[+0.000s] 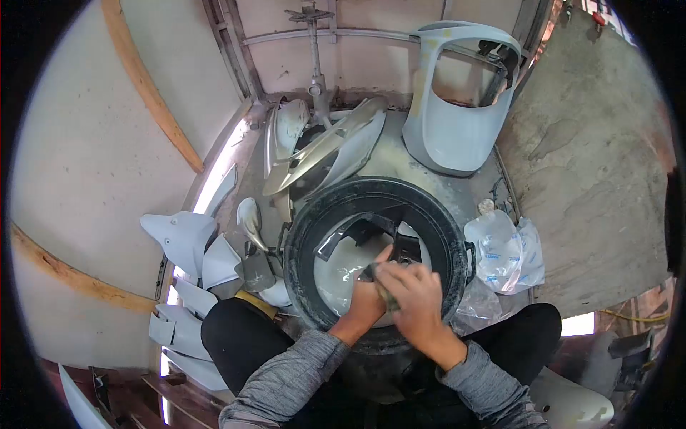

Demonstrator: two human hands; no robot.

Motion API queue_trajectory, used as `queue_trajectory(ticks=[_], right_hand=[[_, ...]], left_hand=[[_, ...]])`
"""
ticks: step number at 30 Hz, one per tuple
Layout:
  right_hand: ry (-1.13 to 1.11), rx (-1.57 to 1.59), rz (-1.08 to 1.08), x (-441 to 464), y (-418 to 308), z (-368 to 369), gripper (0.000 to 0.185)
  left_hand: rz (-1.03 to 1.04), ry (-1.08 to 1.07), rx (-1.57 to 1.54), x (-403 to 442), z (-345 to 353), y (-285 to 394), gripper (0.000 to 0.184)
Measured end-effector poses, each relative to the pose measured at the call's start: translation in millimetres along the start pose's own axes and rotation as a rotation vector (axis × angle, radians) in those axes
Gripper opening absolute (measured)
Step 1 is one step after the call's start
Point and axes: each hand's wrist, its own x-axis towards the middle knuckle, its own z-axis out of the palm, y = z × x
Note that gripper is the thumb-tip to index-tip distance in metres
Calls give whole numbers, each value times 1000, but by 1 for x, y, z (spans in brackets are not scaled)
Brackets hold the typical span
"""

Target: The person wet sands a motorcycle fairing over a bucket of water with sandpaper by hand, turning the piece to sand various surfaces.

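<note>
A round black tub (300, 286) stands between the knees with cloudy whitish water (336, 275) in it. A glossy black plastic part (409, 249) with angled arms lies partly in the water and rises toward the hands. My left hand (364, 304) is closed around an end of this part, low over the tub. Beside it, my right hand (414, 297) is bent over a small greenish-grey pad (389, 299), pressed close to the left hand. The fingers hide much of the pad and the gripped end.
Silvery curved panels (332, 146) lie behind the tub, near a metal post (314, 71). A large pale-grey shell (446, 139) stands at back right. Grey panels (186, 239) and a mirror (249, 218) lie left. Plastic bags (504, 254) sit right of the tub.
</note>
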Motion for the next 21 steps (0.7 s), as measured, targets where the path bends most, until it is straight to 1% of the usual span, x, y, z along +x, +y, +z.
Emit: queue_trajectory(ticks=[2,3,4,6,7,8,9,10,11,12,13,14,15,16,18,19,20,21], right_hand=[[-3,15,-16,0,-3,-2,60],[-1,25,-37,0,-2,-4,61],[-2,35,-58,0,-2,-6,64],[-4,44,-73,0,6,-5,64],[11,-11,-52,0,20,0,65],[26,-67,-32,-1,28,3,65],[-55,-67,1,3,15,-8,63],[-57,-72,-1,3,10,-10,63],[-36,-21,-46,0,5,-11,63],[-10,30,-91,-1,3,-11,63],[-26,-44,-70,-3,14,-6,61],[-23,-43,-69,-3,14,-6,61],[-20,-49,-51,-2,13,-6,60],[-17,-57,-36,0,14,-7,58],[-23,-59,-46,1,16,-7,59],[-22,-55,-51,1,16,-6,59],[-21,-51,-56,2,17,-5,60],[29,-57,-71,7,25,-6,62]], left_hand=[[300,-46,892,-3,2,5,56],[321,-109,695,-9,1,3,60],[320,-108,691,-9,0,2,60],[175,-96,554,-9,1,3,63],[416,-112,1072,-7,-1,4,60],[416,-114,1073,-8,1,3,60],[349,-67,797,-8,11,9,51],[277,-20,517,-7,19,10,43],[32,6,2,-4,15,0,44],[30,4,1,-3,14,0,44],[227,-10,416,-1,12,3,47],[427,-24,832,-1,10,6,49],[460,-43,979,-1,9,8,50],[466,-44,976,-1,9,10,50],[211,-105,524,-5,10,9,47],[72,-93,226,-9,13,8,50],[69,-92,225,-11,10,7,50],[250,-103,600,-10,6,8,51]])
